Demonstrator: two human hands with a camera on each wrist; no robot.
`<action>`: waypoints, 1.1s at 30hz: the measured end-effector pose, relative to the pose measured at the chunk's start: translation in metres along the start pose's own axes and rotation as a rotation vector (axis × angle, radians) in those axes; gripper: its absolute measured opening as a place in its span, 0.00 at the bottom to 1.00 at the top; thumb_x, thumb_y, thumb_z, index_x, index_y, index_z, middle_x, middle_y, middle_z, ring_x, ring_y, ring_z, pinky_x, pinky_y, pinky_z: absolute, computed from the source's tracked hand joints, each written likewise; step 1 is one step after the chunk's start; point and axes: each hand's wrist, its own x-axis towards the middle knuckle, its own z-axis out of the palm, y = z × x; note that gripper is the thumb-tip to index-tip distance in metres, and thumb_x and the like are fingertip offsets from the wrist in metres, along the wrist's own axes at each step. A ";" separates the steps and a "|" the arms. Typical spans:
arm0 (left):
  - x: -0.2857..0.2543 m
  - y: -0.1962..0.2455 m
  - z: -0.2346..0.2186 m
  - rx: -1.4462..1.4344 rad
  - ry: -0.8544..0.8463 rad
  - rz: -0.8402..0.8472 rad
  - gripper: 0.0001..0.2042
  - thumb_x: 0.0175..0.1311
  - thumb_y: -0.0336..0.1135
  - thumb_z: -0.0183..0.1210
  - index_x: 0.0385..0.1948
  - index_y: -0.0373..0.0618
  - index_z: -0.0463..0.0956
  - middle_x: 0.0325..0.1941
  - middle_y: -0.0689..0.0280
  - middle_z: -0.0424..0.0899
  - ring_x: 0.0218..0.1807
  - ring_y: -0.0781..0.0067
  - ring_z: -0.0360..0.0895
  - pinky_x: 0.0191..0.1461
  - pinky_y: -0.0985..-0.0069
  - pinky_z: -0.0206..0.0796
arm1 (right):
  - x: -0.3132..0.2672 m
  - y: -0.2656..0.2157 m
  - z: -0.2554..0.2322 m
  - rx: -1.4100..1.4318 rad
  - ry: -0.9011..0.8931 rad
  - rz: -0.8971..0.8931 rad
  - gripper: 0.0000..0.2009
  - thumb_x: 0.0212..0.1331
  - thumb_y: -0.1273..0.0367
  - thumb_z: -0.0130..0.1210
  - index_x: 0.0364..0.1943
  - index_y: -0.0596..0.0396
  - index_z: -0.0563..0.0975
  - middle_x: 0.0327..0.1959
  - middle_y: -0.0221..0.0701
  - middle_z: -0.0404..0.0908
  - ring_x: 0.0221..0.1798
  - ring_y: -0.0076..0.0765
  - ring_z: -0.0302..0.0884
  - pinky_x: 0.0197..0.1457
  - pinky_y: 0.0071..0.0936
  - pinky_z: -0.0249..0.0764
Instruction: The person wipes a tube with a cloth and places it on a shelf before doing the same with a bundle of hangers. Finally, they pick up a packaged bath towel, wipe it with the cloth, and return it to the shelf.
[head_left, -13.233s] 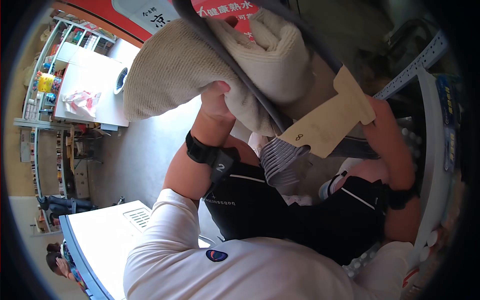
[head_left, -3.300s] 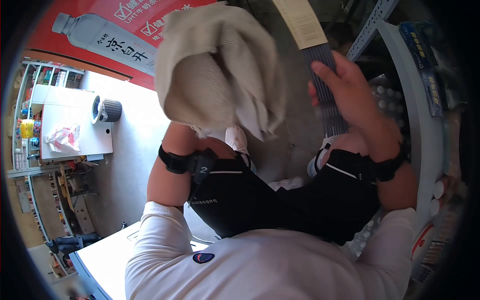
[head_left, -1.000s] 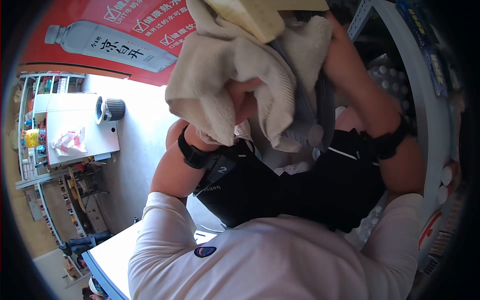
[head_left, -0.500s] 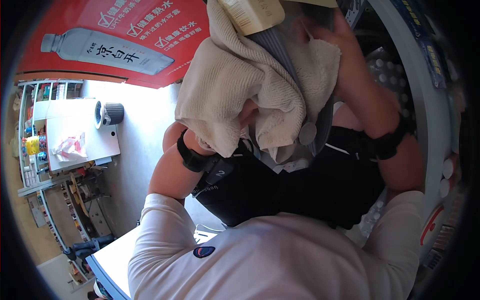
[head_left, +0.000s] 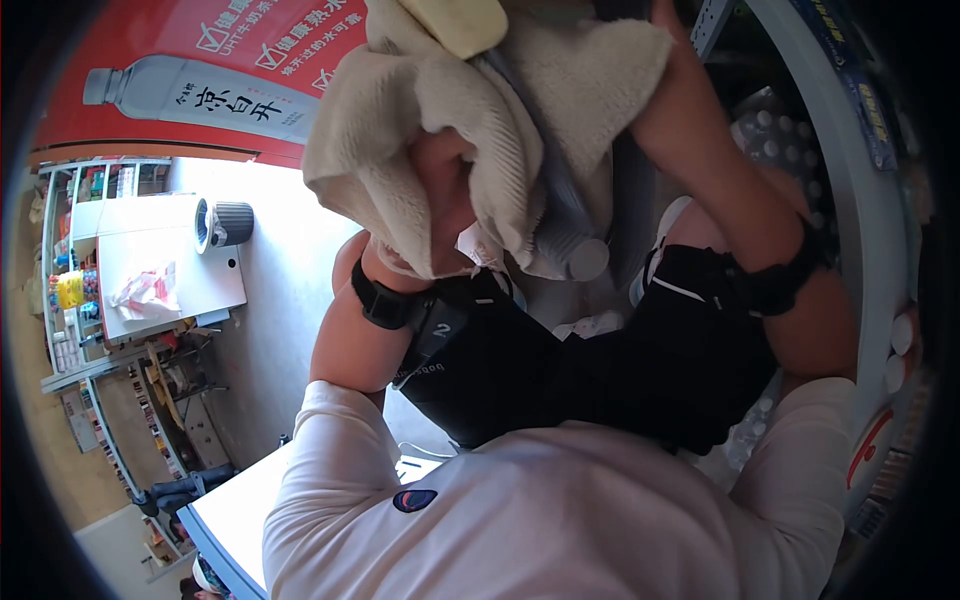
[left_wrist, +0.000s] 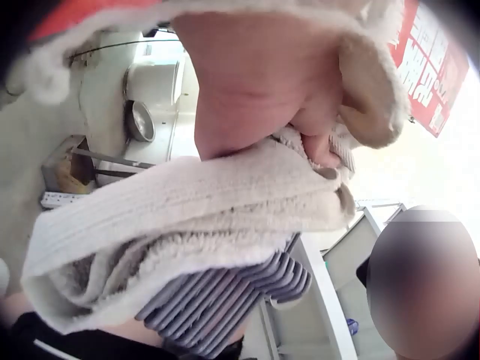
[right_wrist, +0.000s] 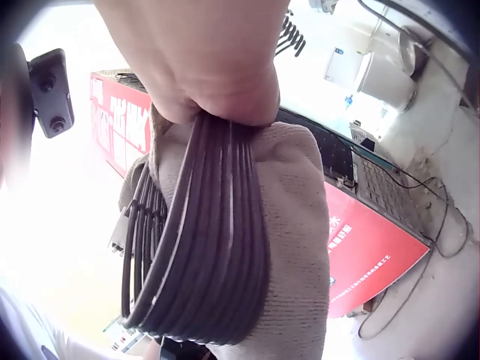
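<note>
While the beige, ribbed towel-like cloth [head_left: 585,85] hangs in loose folds above my lap, my left hand [head_left: 440,180] grips it from within a fold. My right hand [right_wrist: 202,60] grips the stack of dark grey, curved plastic strips [right_wrist: 217,247] lying against the cloth; strips come out below the palm. Cream-coloured card piece [head_left: 460,25] across the upper part of the bundle.

Handling, my judgement: cloth soft, light, floppy, easily creased. Strips stiffer, smooth, probably apt to slide over one another; heavier taken together. Best hold: round the whole stack, near the middle, cloth gathered in a thick fold rather than by a corner. Card looks thin, could bend.

Further out: black shorts [head_left: 560,390] below, red panel with a printed bottle [head_left: 200,95] ahead to the left. Beyond, white tabletop [head_left: 205,285] with a crumpled white-and-pink plastic bag [head_left: 148,290]. Grey metal shelf frame [head_left: 850,170] to my right, capped bottles [head_left: 775,140] beside it.

Hard to make out: right fingertips, hidden behind strips and cloth; most left fingers, sunk in the folds. Card runs off the top edge. Pale round disc [head_left: 587,260] by the strips: cannot tell what it is.
</note>
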 end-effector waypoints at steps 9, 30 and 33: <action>-0.035 -0.018 0.015 0.392 -0.442 0.081 0.32 0.50 0.44 0.65 0.60 0.64 0.64 0.64 0.69 0.64 0.66 0.61 0.60 0.69 0.63 0.52 | -0.014 0.013 -0.010 0.049 0.235 0.207 0.25 0.59 0.76 0.52 0.61 0.54 0.60 0.49 0.33 0.70 0.48 0.26 0.70 0.51 0.21 0.68; -0.034 0.006 0.008 -0.147 -0.101 -0.217 0.29 0.58 0.43 0.57 0.62 0.54 0.57 0.66 0.64 0.59 0.68 0.63 0.56 0.70 0.67 0.46 | -0.007 0.015 -0.012 0.429 0.124 0.434 0.25 0.65 0.74 0.47 0.64 0.50 0.53 0.35 0.29 0.70 0.34 0.22 0.67 0.41 0.20 0.67; -0.032 0.007 0.008 0.057 -0.168 -0.129 0.29 0.59 0.43 0.56 0.62 0.52 0.56 0.66 0.64 0.58 0.68 0.63 0.55 0.71 0.68 0.45 | -0.009 0.010 -0.007 0.200 0.108 0.398 0.26 0.65 0.72 0.46 0.65 0.51 0.50 0.41 0.30 0.70 0.41 0.22 0.67 0.46 0.20 0.67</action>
